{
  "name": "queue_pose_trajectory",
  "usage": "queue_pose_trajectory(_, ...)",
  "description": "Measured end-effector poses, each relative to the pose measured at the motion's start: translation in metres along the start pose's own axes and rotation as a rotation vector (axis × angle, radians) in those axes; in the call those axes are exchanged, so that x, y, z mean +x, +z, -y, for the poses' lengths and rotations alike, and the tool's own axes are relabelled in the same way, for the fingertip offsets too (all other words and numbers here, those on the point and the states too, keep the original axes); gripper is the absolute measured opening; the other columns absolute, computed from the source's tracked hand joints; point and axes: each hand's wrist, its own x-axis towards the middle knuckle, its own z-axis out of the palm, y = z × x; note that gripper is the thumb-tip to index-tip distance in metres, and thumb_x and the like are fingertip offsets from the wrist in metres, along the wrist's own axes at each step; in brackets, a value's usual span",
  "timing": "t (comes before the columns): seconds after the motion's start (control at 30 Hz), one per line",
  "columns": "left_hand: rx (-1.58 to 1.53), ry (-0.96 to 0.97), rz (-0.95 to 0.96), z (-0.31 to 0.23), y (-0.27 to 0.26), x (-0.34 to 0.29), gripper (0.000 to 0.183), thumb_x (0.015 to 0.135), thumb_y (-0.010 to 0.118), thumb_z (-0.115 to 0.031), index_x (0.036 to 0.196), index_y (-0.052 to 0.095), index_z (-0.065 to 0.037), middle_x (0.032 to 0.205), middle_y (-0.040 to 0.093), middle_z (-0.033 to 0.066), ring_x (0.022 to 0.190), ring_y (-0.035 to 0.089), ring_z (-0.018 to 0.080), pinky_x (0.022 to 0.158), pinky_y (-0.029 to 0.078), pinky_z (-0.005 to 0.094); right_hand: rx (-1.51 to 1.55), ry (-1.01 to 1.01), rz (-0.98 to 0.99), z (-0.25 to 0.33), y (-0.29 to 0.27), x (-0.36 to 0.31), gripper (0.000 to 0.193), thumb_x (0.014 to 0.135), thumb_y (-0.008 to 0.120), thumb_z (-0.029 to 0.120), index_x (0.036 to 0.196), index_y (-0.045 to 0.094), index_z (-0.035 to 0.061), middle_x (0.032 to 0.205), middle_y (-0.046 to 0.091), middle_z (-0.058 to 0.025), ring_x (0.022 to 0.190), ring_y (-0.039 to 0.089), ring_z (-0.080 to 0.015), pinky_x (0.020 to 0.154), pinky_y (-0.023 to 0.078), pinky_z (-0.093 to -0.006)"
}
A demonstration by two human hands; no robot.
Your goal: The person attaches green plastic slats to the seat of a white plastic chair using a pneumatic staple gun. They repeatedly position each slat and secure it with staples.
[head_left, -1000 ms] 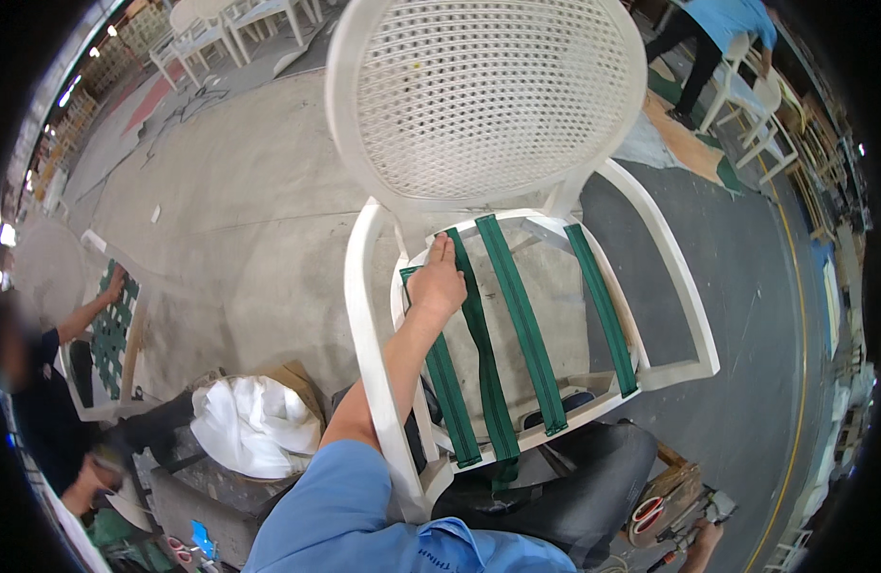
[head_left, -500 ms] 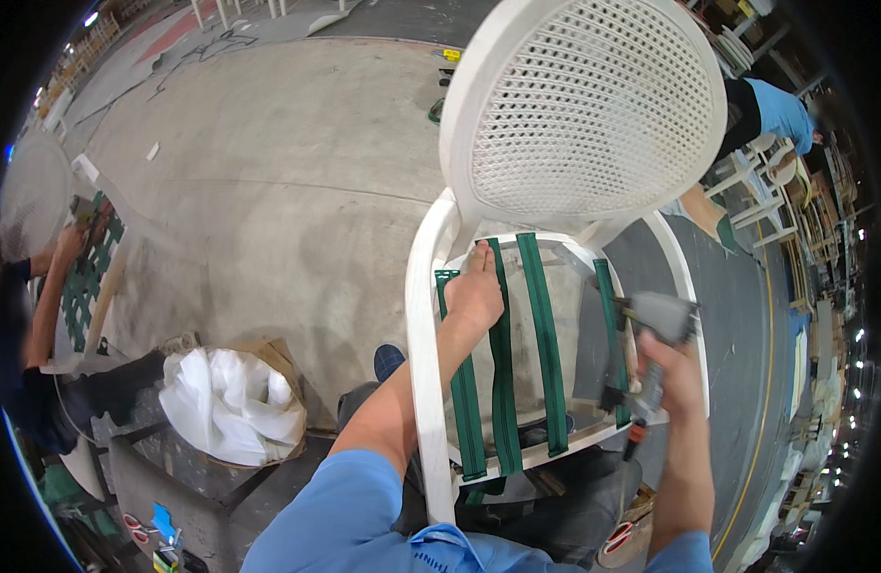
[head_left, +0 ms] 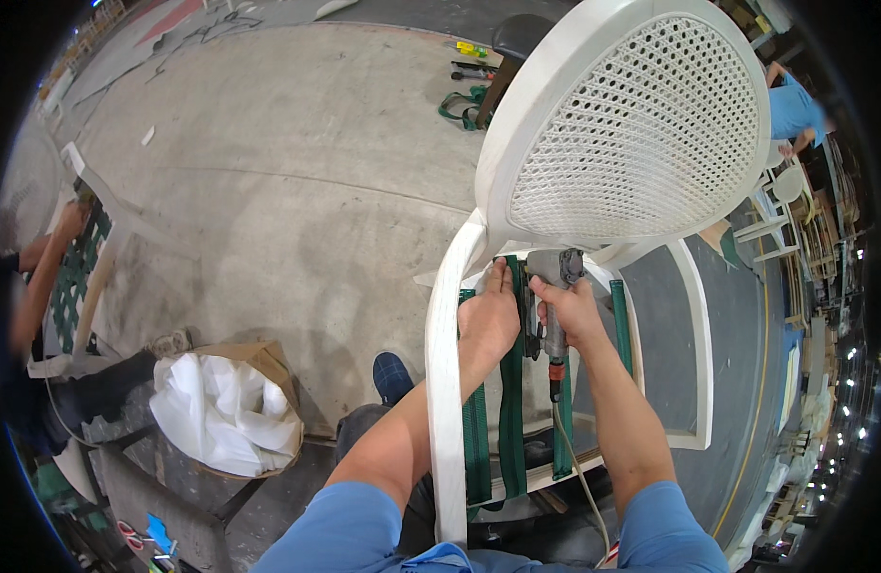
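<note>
A white chair [head_left: 447, 401] with a perforated oval back stands before me, several green webbing straps running front to back across its open seat frame. My left hand [head_left: 490, 325] presses one green strap [head_left: 512, 420] against the back seat rail, index and middle fingers straight and together. In my right hand [head_left: 576, 313] is a grey air staple gun [head_left: 553, 265], gripped by its handle. Its nose is close beside the left fingertips, at the back rail; the exact contact point is hidden. A pale air hose [head_left: 576, 458] hangs from the orange fitting below the handle.
To the left are a cardboard box [head_left: 269, 368] holding white sheeting and a person beside a chair with woven green webbing [head_left: 92, 244]. Scissors [head_left: 130, 535] lie at lower left. Tools and green strap [head_left: 460, 107] lie beyond my chair. Another person [head_left: 794, 110] is at far right.
My right hand has brought the staple gun leftward from the seat's right side to the back rail beside my left hand. The left hand still presses the strap. The view has shifted slightly.
</note>
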Motion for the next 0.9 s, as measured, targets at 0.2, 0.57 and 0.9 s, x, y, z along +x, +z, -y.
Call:
queue_pose_trajectory(0.2,-0.017,-0.017,0.018,-0.001,-0.002,0.001,0.066,0.087,0.048,-0.007,0.151,0.034,-0.003,0.161,0.029,0.0099,0.097,0.070,0.0292,0.079,0.057,0.0399,-0.036,-0.039,0.008,-0.002,0.007,0.007,0.015,0.087,0.075,0.014,0.087,0.067,0.0020,0.069,0.062,-0.0025,0.049,0.055,-0.0123,0.042,0.042,-0.0288)
queue_pose_trajectory(0.57,-0.130,-0.019,-0.006,0.002,0.001,0.002,0.066,0.085,0.052,-0.008,0.149,0.038,-0.003,0.160,0.031,0.0105,0.097,0.070,0.0300,0.078,0.057,0.0402,-0.202,0.021,-0.072,0.003,0.018,0.006,0.018,0.085,0.075,0.017,0.080,0.066,0.0018,0.058,0.058,-0.0032,0.045,0.051,-0.0127,0.043,0.040,-0.0300)
queue_pose_trajectory(0.9,-0.679,-0.270,0.243,-0.010,0.010,-0.042,0.043,0.093,0.048,-0.010,0.132,0.049,0.007,0.121,0.057,0.0240,0.093,0.070,0.0341,0.076,0.058,0.0423,-0.112,-0.075,-0.013,0.000,-0.001,-0.002,0.015,0.087,0.073,0.013,0.083,0.066,0.0004,0.067,0.062,-0.0031,0.047,0.052,-0.0124,0.042,0.041,-0.0304)
